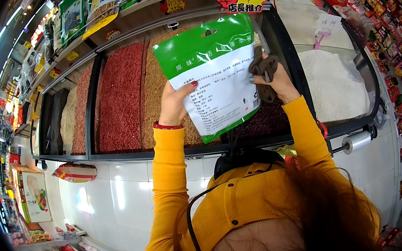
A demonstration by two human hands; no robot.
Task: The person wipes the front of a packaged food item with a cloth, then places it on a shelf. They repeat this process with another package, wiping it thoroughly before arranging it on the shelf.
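Note:
Between my two hands is a green and white plastic food pouch (218, 82), its printed side facing me and its hang hole at the top. My left hand (175, 100) grips the left edge, thumb laid over the front. On the right edge, my right hand (276, 80) pinches the pouch with its thumb; a dark brown cloth item (264, 65), perhaps a scrunchie or glove, is around or in that hand. Behind the pouch lie bins of red peanuts (120, 97), tan grain or beans (154, 112) and dark beans (261, 123), partly hidden by it.
White grain or flour (331, 87) fills a bin to the right. A shelf with packaged dried goods (100, 10) runs above the bins. A plastic bag roll (357, 142) sticks out at the lower right. A filled sack (75, 172) lies on the tiled floor (119, 195).

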